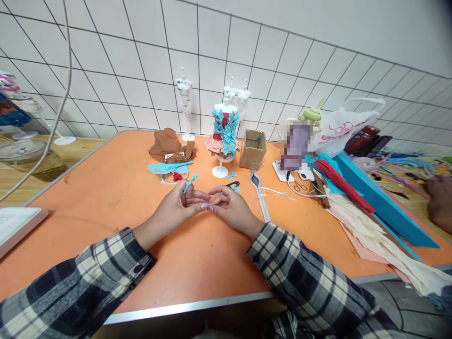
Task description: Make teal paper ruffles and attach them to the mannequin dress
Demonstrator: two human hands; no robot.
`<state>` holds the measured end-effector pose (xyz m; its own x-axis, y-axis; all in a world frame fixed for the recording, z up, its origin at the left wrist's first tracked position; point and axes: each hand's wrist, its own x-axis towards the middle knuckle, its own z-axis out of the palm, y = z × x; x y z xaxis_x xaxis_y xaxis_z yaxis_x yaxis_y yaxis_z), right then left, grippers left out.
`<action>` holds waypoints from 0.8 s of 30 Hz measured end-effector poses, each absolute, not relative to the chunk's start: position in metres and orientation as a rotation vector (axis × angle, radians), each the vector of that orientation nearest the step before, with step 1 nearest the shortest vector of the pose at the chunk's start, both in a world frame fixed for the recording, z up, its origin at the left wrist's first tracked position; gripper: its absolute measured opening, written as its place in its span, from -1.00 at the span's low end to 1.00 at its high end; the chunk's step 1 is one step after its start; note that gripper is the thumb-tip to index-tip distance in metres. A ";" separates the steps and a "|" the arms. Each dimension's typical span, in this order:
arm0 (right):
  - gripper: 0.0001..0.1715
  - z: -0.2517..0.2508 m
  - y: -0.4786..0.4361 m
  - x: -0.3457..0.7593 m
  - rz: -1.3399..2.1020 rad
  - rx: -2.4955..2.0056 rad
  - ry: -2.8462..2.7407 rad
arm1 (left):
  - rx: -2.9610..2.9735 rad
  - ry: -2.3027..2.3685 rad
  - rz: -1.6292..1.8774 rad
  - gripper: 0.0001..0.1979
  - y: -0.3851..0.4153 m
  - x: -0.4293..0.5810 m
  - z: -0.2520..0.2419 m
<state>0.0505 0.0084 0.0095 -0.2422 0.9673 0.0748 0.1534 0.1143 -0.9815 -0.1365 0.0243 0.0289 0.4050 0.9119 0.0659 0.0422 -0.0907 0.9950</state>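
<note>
Carefully, a blue strip (191, 183) is held in the curled left hand (185, 200), while a small blue piece (209, 205) appears to be pinched where its narrowed fingertips meet those of the right hand (233, 207), above an orange table (176, 273). Much looks done: behind the hands, a dressed mannequin (226, 134) is already covered with blue bows over red, above a ruffled pink skirt. Some seems left, as loose bows (232, 175) lie unattached near its base and no finished shape can be told in the held piece. Just beside the mannequin, a cardboard box (253, 153) is placed; brown material (165, 145) is heaped opposite. Undressed mannequins (184, 96) are stood before a white tiled wall (148, 70).
</note>
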 end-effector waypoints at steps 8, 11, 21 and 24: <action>-0.71 0.013 0.007 0.050 1.165 -1.185 -1.566 | 1.604 0.954 0.894 -0.57 0.027 -0.138 0.023; -0.71 0.015 0.008 0.051 1.143 -1.200 -1.612 | 1.634 0.992 0.887 -0.58 0.031 -0.141 0.021; -0.75 0.013 0.007 0.052 1.073 -1.234 -1.746 | 1.681 0.971 0.835 -0.60 0.034 -0.144 0.016; -0.84 0.012 0.008 0.050 1.077 -1.243 -1.704 | 1.686 0.960 0.828 -0.60 0.032 -0.142 0.017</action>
<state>0.0496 0.0076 0.0121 -0.2430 0.9656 0.0930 0.3308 0.1726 -0.9278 -0.1421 0.0319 0.0171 0.4532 0.8874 0.0842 0.2135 -0.1998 0.9563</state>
